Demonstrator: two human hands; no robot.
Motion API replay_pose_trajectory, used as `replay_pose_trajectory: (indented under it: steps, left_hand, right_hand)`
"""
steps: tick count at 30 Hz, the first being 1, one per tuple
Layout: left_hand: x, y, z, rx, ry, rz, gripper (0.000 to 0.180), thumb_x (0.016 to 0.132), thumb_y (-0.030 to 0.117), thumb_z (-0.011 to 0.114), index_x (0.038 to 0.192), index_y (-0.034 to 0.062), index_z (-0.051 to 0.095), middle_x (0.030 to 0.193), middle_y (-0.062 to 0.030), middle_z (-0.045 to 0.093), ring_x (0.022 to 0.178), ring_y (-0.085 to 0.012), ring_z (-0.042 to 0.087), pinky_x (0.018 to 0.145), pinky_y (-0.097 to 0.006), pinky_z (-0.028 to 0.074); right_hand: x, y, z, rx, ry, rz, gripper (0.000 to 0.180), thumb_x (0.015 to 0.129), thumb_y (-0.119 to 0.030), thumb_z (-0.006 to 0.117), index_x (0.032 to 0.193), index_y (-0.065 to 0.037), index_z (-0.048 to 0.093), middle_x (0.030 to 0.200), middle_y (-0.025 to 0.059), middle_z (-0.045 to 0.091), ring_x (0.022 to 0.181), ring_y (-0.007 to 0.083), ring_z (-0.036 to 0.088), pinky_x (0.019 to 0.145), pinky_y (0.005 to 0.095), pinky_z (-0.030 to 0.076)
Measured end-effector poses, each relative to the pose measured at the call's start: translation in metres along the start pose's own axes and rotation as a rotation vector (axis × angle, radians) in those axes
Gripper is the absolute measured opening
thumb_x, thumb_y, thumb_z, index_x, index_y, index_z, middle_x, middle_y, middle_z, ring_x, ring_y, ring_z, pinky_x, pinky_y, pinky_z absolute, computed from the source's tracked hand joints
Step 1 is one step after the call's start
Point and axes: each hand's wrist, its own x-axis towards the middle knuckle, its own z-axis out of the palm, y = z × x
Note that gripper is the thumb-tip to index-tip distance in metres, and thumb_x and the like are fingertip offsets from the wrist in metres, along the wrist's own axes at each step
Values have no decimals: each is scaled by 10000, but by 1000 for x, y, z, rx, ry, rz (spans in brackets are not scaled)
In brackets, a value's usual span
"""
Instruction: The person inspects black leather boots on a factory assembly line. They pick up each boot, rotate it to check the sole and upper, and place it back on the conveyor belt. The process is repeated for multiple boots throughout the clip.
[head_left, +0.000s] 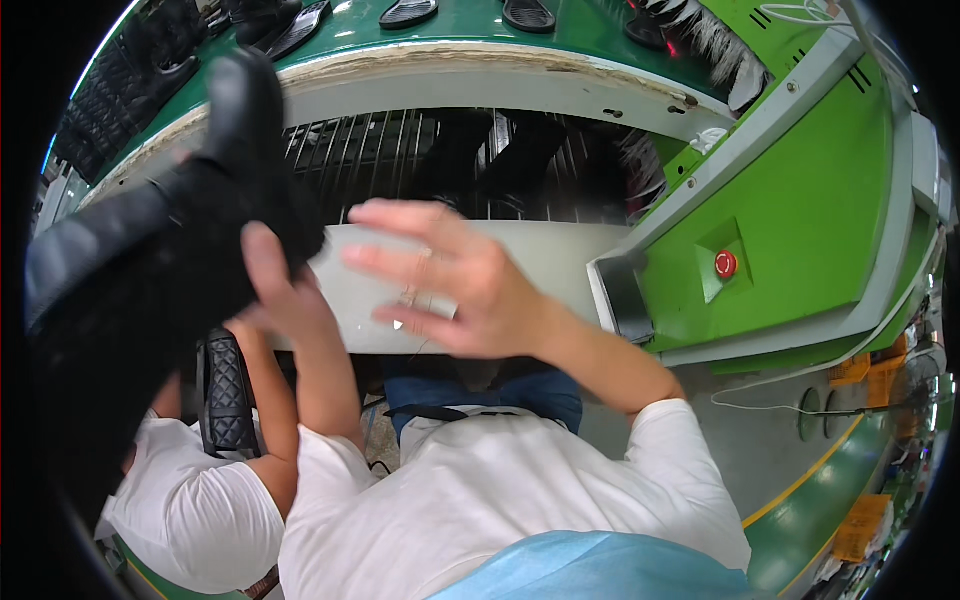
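A tall black boot [190, 240] fills the left side of the view, tilted, its foot part pointing up and its shaft running toward the lower left. My left hand [285, 295] is closed on it, the thumb pressed to its surface. To the right of the boot, over the white ledge [560, 240], my right hand [455, 285] holds nothing. Its fingers are spread apart and slightly smeared by motion, with a ring on one of them.
Soles [528, 14] lie on the green conveyor [460, 20] ahead; dark boots [520, 155] are on the metal-rod rack [350, 150] beneath. A green machine with a red button [726, 264] stands right. Close left, a co-worker in white [200, 500] is beside a quilted black boot [227, 400].
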Motion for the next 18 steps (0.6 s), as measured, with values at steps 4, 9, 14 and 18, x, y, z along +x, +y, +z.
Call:
replay_pose_trajectory:
  steps: [4, 9, 14, 18]
  left_hand:
    - [149, -76, -19, 167, 46, 442, 332, 907, 101, 919, 1131, -114, 802, 1212, -161, 824, 1074, -249, 798, 1078, -386, 602]
    - [302, -181, -78, 631, -121, 336, 792, 851, 436, 996, 1393, -62, 701, 1331, -208, 791, 1244, -297, 756, 1141, -392, 550]
    - [359, -278, -161, 1147, -252, 107, 991, 855, 673, 912, 1579, 52, 644, 1513, -218, 738, 1441, -345, 690, 1214, -422, 510]
    - [392, -281, -186, 1537, -120, 482, 918, 873, 612, 905, 1515, 4, 661, 1444, -256, 748, 1347, -406, 726, 1179, -487, 536]
  right_hand:
    - [32, 50, -43, -324, 6, 6, 503, 906, -215, 914, 1381, -121, 777, 1324, 123, 762, 1189, 367, 718, 1018, 465, 614]
    - [81, 104, -76, -520, 17, 60, 499, 951, -319, 883, 1392, -115, 768, 1260, 151, 768, 1122, 380, 727, 973, 479, 601]
    - [167, 146, -67, -804, -142, 397, 766, 982, -650, 762, 1504, -93, 706, 1380, 242, 754, 1305, 426, 724, 1096, 504, 580]
    - [246, 185, -30, -876, -380, 684, 989, 970, -777, 685, 1676, -104, 518, 1578, 306, 640, 1461, 468, 632, 1186, 560, 534]
